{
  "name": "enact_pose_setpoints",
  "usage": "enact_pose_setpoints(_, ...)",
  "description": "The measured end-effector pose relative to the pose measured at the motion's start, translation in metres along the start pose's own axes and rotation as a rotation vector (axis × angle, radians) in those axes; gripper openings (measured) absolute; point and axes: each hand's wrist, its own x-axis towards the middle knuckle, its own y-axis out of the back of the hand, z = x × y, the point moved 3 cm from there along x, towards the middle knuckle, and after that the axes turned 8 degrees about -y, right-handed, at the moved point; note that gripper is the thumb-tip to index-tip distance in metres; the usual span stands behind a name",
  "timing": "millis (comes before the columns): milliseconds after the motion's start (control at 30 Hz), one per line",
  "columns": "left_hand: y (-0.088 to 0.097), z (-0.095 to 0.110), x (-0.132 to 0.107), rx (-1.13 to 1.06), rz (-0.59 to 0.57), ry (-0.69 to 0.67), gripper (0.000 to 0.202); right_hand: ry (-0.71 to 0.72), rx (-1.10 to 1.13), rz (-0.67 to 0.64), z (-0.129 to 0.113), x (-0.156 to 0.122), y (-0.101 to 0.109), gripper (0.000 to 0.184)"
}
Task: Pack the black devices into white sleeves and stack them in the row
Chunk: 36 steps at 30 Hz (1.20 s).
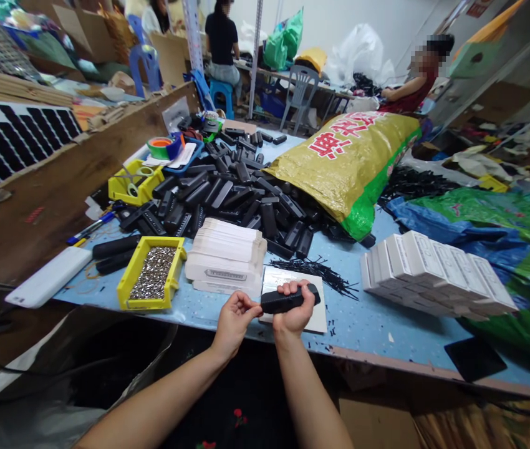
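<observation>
My right hand (pixel 294 310) is wrapped around an oblong black plastic device (pixel 275 302), held level over a white board (pixel 316 319). At the device's left end, my left hand (pixel 237 319) is closed in a pinch. Its fingertips touch or nearly touch that end, and whatever lies between them is too small to make out. Behind my left hand stands a stack of flat white cartons (pixel 225 249) with a printed drawing. To its left, a yellow bin (pixel 128 280) holds many small metal parts (pixel 153 272). Thin black strips (pixel 318 274) lie just beyond the board.
Similar black devices (pixel 227 187) are heaped across the blue table (pixel 377 340), partly under a gold-green sack (pixel 344 162). White boxes (pixel 433 268) are stacked at right. A yellow tray (pixel 136 184) holds scissors. A white slab-shaped object (pixel 50 274) lies left. People sit farther back.
</observation>
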Motion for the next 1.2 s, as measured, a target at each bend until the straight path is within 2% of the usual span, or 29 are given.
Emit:
enact_pose_setpoints(67, 0.008, -0.003, 0.002, 0.115, -0.058, -0.03, 0.031, 0.015, -0.13, -0.08, -0.004, 0.002, 0.003, 0.016)
enact_pose_setpoints(100, 0.015, -0.001, 0.006, 0.222, -0.088, -0.093, 0.032, 0.082, -0.201, -0.124, -0.009, 0.003, 0.007, 0.014)
enact_pose_setpoints(200, 0.045, 0.016, 0.024, 0.756, -0.157, -0.435, 0.035, 0.347, -0.496, -0.296, -0.023, 0.005, 0.021, 0.013)
enact_pose_setpoints(233, 0.055, 0.022, 0.031, 0.963, -0.188, -0.539, 0.036, 0.361, -0.624, -0.372, -0.023, 0.007, 0.027, 0.014)
enact_pose_setpoints(267, 0.064, 0.026, 0.039, 1.151, -0.236, -0.608, 0.039, 0.326, -0.754, -0.455, -0.021, 0.01, 0.031, 0.016)
enact_pose_setpoints(300, 0.072, 0.029, 0.046, 1.309, -0.29, -0.647, 0.043, 0.27, -0.834, -0.481, -0.02, 0.016, 0.037, 0.018)
enact_pose_setpoints(333, 0.078, 0.031, 0.052, 1.435, -0.34, -0.669, 0.046, 0.228, -0.853, -0.438, -0.019, 0.024, 0.043, 0.019)
enact_pose_setpoints(367, 0.083, 0.032, 0.058, 1.531, -0.378, -0.677, 0.048, 0.213, -0.819, -0.338, -0.021, 0.033, 0.049, 0.02)
enact_pose_setpoints(433, 0.085, 0.034, 0.064, 1.651, -0.41, -0.678, 0.047, 0.245, -0.694, -0.076, -0.028, 0.05, 0.062, 0.023)
enact_pose_setpoints(500, 0.081, 0.037, 0.067, 1.724, -0.432, -0.66, 0.044, 0.268, -0.64, 0.106, -0.033, 0.063, 0.073, 0.025)
enact_pose_setpoints(633, 0.069, 0.044, 0.07, 1.816, -0.508, -0.613, 0.039, 0.367, -0.797, 0.332, -0.041, 0.072, 0.091, 0.04)
enact_pose_setpoints(700, 0.067, 0.047, 0.072, 1.827, -0.51, -0.631, 0.04, 0.423, -0.884, 0.399, -0.045, 0.073, 0.095, 0.047)
enact_pose_setpoints(867, 0.08, 0.04, 0.076, 1.76, -0.48, -0.729, 0.043, 0.557, -1.302, 0.333, -0.053, 0.077, 0.094, 0.044)
enact_pose_setpoints(933, 0.087, 0.036, 0.077, 1.737, -0.452, -0.758, 0.043, 0.659, -1.371, 0.299, -0.056, 0.074, 0.094, 0.04)
enact_pose_setpoints(1000, 0.089, 0.037, 0.077, 1.72, -0.423, -0.766, 0.043, 0.736, -1.306, 0.285, -0.058, 0.07, 0.096, 0.037)
enact_pose_setpoints(1067, 0.088, 0.044, 0.079, 1.696, -0.403, -0.736, 0.041, 0.741, -1.219, 0.302, -0.061, 0.065, 0.1, 0.035)
enact_pose_setpoints(1133, 0.085, 0.055, 0.082, 1.653, -0.441, -0.655, 0.032, 0.713, -1.129, 0.327, -0.066, 0.06, 0.105, 0.035)
enact_pose_setpoints(1200, 0.081, 0.07, 0.083, 1.603, -0.53, -0.57, 0.021, 0.681, -1.038, 0.302, -0.072, 0.053, 0.106, 0.033)
